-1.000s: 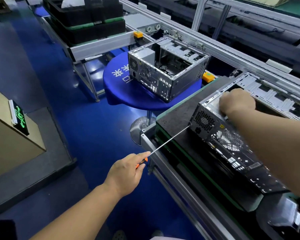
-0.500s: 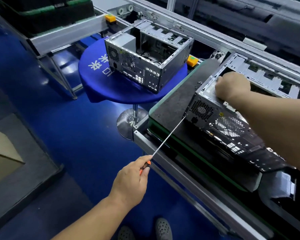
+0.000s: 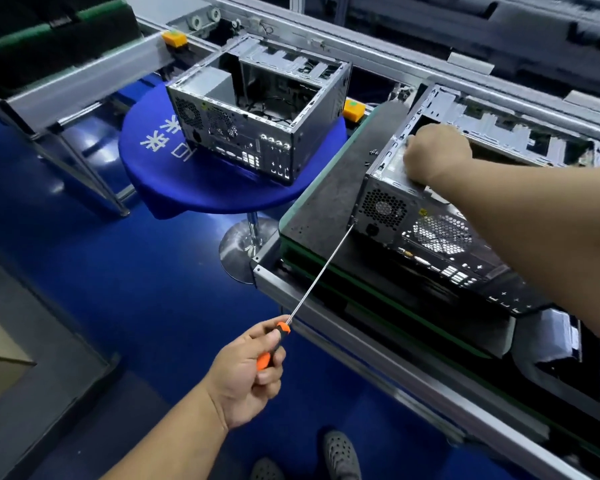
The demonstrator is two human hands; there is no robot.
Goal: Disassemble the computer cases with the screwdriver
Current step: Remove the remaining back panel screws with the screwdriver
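Head view: left hand point(image 3: 246, 372) curled round orange-and-black handle of long thin-shafted screwdriver point(image 3: 321, 266), fingers point(image 3: 269, 377) wrapped tight, thumb along the grip. Shaft tip beyond the fingers, touching lower left rear corner of open grey metal computer case point(image 3: 426, 233) on dark counter point(image 3: 333, 188). Right hand point(image 3: 435, 154) bunched on that case's top edge, fingers curled under; what they pinch, cannot tell. Second open metal case point(image 3: 257, 112) on round blue table point(image 3: 160, 157), well apart from both.

Orange-and-black screwdriver handle point(image 3: 272, 344), silver perforated computer case point(image 3: 413, 216) (honeycomb vents), blue round table point(image 3: 174, 168) with white characters.
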